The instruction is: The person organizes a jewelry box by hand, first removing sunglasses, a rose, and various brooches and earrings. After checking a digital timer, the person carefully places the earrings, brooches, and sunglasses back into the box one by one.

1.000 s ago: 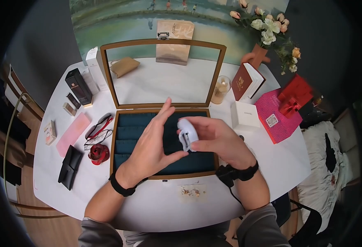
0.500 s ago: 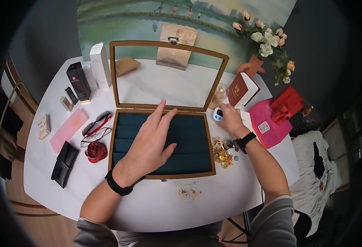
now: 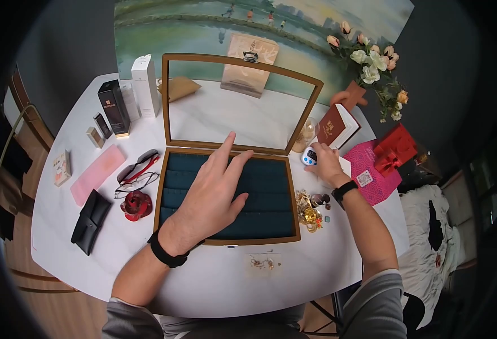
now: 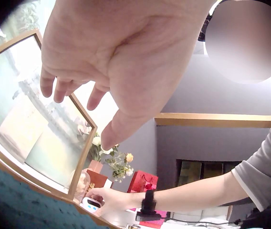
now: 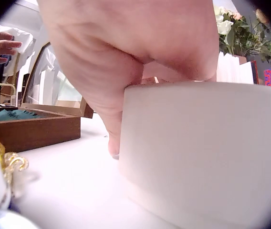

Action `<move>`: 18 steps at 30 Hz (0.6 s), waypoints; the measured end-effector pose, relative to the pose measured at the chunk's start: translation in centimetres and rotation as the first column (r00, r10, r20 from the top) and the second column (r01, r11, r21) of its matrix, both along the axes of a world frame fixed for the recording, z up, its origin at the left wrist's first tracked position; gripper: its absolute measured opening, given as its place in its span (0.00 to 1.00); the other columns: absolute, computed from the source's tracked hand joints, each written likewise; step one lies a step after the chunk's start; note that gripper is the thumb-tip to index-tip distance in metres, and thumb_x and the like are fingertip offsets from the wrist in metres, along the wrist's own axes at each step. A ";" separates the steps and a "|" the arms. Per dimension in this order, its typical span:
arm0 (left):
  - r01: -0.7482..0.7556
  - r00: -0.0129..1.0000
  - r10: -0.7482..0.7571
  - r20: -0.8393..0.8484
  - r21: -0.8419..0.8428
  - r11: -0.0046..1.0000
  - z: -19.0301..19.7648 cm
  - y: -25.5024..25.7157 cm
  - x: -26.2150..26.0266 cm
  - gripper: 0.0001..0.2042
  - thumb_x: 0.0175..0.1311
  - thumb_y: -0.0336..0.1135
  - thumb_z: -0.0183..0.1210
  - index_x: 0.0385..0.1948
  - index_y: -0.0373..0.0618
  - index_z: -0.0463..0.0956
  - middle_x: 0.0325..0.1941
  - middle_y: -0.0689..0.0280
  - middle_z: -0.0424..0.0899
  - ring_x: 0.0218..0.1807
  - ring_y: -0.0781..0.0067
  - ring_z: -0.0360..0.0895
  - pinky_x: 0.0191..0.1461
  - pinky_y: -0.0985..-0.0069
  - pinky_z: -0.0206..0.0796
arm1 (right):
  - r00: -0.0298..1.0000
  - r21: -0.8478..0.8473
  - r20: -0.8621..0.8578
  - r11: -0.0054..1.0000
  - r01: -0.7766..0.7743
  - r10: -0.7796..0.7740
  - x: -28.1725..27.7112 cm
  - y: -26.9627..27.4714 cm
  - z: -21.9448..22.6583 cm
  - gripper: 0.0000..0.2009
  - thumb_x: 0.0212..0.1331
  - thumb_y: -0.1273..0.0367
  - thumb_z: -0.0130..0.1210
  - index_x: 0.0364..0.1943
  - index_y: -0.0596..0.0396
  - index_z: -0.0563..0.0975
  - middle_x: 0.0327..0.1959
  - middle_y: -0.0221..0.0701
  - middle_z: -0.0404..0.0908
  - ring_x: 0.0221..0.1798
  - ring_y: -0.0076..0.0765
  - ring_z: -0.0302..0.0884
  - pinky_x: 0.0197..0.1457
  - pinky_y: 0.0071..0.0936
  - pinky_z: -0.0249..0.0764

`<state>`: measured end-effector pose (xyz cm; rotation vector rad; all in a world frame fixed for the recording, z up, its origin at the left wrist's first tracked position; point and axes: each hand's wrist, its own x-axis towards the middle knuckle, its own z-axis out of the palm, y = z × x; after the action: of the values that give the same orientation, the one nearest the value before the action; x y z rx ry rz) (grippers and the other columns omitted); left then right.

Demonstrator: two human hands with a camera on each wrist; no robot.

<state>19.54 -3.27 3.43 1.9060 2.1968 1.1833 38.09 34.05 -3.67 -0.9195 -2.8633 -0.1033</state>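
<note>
My left hand (image 3: 211, 192) hovers over the jewelry box (image 3: 172, 226), fingers straight and spread, holding nothing. Its palm shows large in the left wrist view. The wooden box has a dark teal padded inside, and its glass lid stands raised. Right of the box, my right hand (image 3: 328, 165) grips a small white device (image 3: 309, 156) with a dark screen and blue buttons, close to the tabletop. The left wrist view shows the same device (image 4: 92, 205) at the fingertips. In the right wrist view a white box (image 5: 207, 148) stands in front of the hand and hides the device.
Gold jewelry (image 3: 309, 213) lies right of the jewelry box, beside small dark round items. Behind the right hand stand a glass dome (image 3: 306, 134) and a red book (image 3: 336, 125). Eyeglasses (image 3: 135, 183), a red rose-shaped object (image 3: 136, 205) and a black case (image 3: 90, 222) lie left. Earrings (image 3: 264, 263) lie in front.
The right hand has carried the white device from above the box to the table's right side, then stayed there. The left hand remains over the box. The head view has shifted slightly.
</note>
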 end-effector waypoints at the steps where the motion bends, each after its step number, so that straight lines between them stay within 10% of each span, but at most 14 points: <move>1: -0.001 1.000 0.001 -0.003 -0.002 1.000 -0.1 0.0 0.0 0.39 0.60 0.24 0.73 0.76 0.45 0.65 0.88 0.42 0.51 0.83 0.35 0.61 0.82 0.52 0.62 | 1.000 -0.023 -0.018 1.000 -0.019 0.018 0.1 0.1 0.0 0.35 0.46 0.63 0.82 0.62 0.51 0.78 0.56 0.40 0.84 0.64 0.50 0.81 0.68 0.48 0.66; 18: 0.014 0.999 -0.014 -0.029 -0.012 1.000 -0.2 0.1 0.2 0.36 0.59 0.22 0.71 0.73 0.43 0.69 0.87 0.41 0.51 0.83 0.35 0.61 0.82 0.52 0.63 | 0.999 0.057 0.027 0.998 -0.028 0.026 0.2 -1.0 -0.4 0.29 0.51 0.68 0.74 0.61 0.53 0.81 0.54 0.42 0.84 0.64 0.52 0.81 0.71 0.50 0.66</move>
<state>19.77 -3.15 3.19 1.9433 2.1957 1.1456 38.26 33.07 -4.12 -0.8749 -2.8789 -0.1950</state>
